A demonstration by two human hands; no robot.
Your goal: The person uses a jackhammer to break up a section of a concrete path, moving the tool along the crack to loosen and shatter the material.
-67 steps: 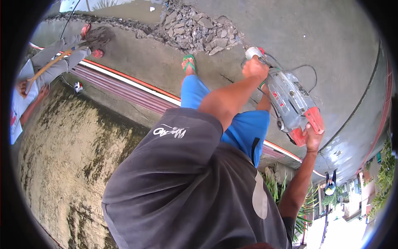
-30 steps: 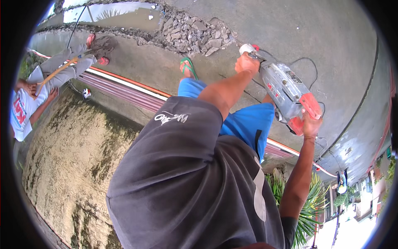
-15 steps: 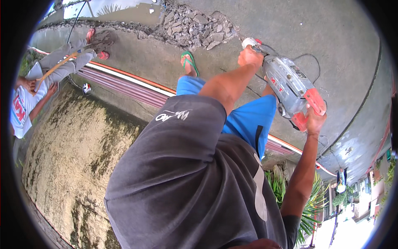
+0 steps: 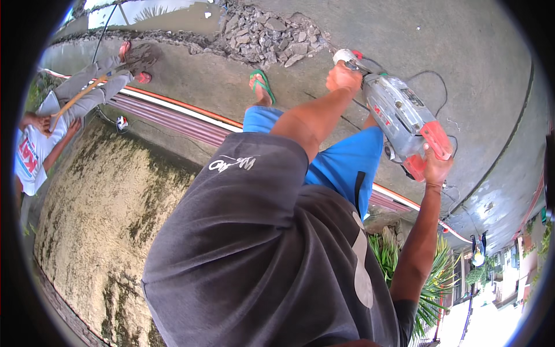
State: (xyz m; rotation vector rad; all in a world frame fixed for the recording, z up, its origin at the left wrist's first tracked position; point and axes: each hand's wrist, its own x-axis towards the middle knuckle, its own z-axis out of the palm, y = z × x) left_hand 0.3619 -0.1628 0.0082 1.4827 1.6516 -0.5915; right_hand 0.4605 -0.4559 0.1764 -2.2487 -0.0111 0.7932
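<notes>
A grey demolition hammer (image 4: 396, 107) with a red rear handle lies slantwise across the right half of the view, tilted with its nose toward the broken concrete. My left hand (image 4: 344, 80) is closed round the handle near its pale front end. Around the red rear handle (image 4: 435, 141), the fingers of my right hand (image 4: 437, 166) are wrapped. A chisel bit beyond the nose is hard to make out. Just past that nose lies a heap of concrete rubble (image 4: 272, 37).
A black cable (image 4: 442, 92) loops on the concrete floor (image 4: 462, 34) beside the hammer. My foot in a green flip-flop (image 4: 262, 85) stands near the rubble. Long pipes (image 4: 173, 118) run behind me. At the left, another person (image 4: 43, 133) holds a wooden-handled tool (image 4: 81, 95).
The hammer and both my hands have shifted slightly to the left in view, with the grip unchanged. The rubble and the other person look much the same.
</notes>
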